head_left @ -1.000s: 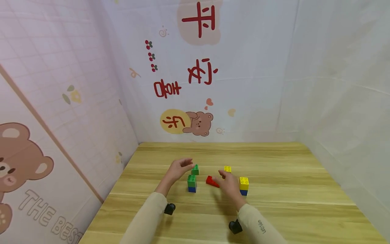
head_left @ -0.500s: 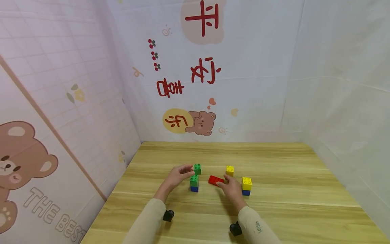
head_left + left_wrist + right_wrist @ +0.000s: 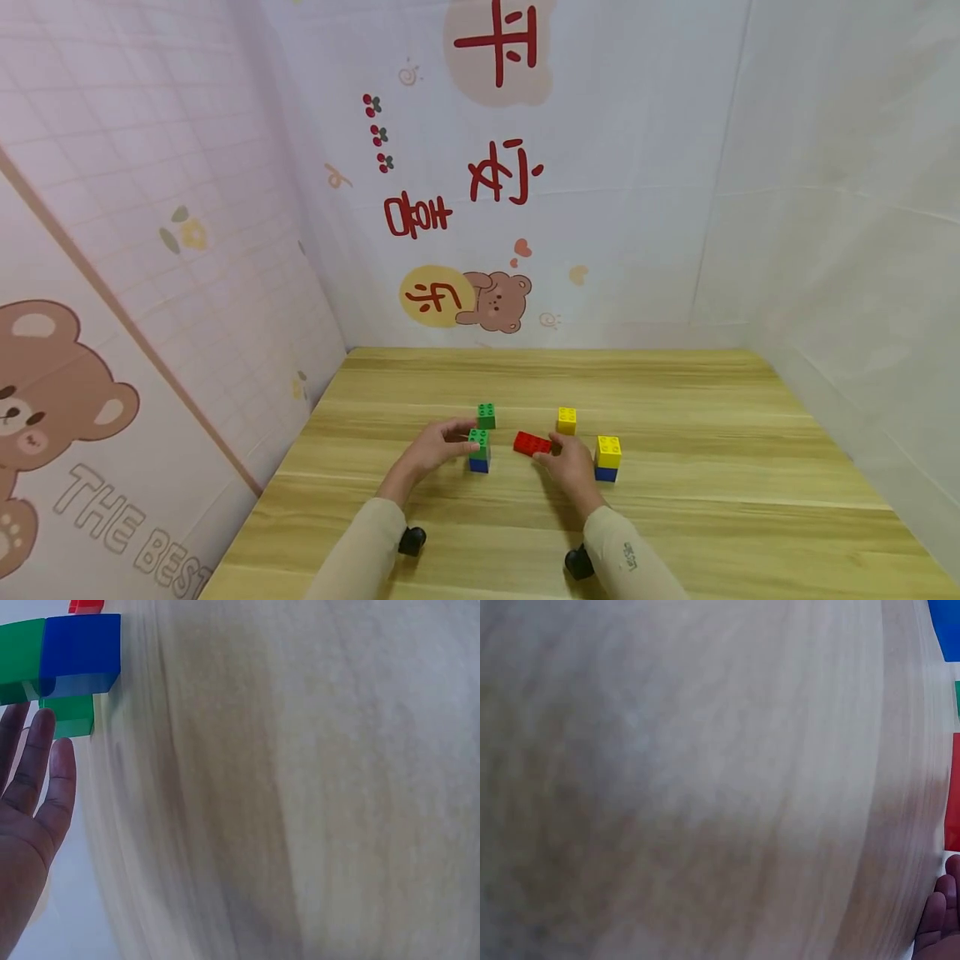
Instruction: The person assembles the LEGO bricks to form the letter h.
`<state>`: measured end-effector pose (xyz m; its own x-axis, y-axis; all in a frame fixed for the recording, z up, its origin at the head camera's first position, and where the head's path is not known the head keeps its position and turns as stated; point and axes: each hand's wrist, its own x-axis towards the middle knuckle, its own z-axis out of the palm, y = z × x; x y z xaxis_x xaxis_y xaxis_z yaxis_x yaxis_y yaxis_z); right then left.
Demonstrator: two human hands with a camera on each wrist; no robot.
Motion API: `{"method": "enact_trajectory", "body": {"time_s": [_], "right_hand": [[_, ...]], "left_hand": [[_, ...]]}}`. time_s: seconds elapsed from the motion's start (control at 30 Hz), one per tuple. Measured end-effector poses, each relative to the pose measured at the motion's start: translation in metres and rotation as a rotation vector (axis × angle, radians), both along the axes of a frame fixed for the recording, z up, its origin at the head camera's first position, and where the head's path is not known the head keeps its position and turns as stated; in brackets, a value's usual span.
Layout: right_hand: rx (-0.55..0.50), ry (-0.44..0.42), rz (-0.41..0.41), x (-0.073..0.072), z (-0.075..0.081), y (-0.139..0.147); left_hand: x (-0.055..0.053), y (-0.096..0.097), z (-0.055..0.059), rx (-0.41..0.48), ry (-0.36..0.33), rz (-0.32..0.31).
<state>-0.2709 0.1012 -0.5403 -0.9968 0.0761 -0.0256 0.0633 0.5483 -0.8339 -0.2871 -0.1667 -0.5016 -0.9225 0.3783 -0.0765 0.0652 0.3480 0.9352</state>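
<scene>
My left hand (image 3: 433,447) has its thumb in front of a green brick (image 3: 478,440) stacked on a blue brick (image 3: 478,465), with fingers behind it. The left wrist view shows the fingertips (image 3: 43,720) right at the stack's green part, beside the blue brick (image 3: 82,652). My right hand (image 3: 572,465) pinches the right end of a flat red brick (image 3: 531,442) between thumb and finger, low over the table. Only its fingers (image 3: 934,915) show at the edge of the right wrist view, below the red brick (image 3: 953,802).
Behind the left stack stands a single green brick (image 3: 487,415). A yellow brick (image 3: 567,420) sits beyond my right hand, and a yellow-on-blue stack (image 3: 607,458) stands to its right. Printed cloth walls (image 3: 615,208) surround the wooden table (image 3: 675,392).
The red brick has turned to lie more sideways as the right thumb and finger came to its end. My left hand has come down and nearer, from beside the rear green brick to the green-blue stack.
</scene>
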Motion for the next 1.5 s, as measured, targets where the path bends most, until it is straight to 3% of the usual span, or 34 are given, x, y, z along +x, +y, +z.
{"method": "enact_trajectory", "body": {"time_s": [0.4, 0.67, 0.97, 1.23, 1.5], "right_hand": [[0.079, 0.085, 0.032, 0.001, -0.005, 0.001], [0.073, 0.077, 0.051, 0.003, -0.002, 0.003], [0.035, 0.004, 0.038, 0.004, 0.007, 0.004], [-0.018, 0.052, 0.063, 0.002, 0.015, 0.001], [-0.062, 0.098, 0.083, 0.001, 0.039, -0.004]], "left_hand": [[0.001, -0.003, -0.008, 0.039, -0.011, 0.012], [0.001, -0.002, -0.009, 0.017, 0.02, 0.031], [0.003, 0.001, -0.009, -0.025, 0.034, 0.046], [0.002, 0.007, -0.008, -0.048, 0.054, 0.051], [0.002, 0.017, -0.009, -0.064, 0.062, 0.054]]}}
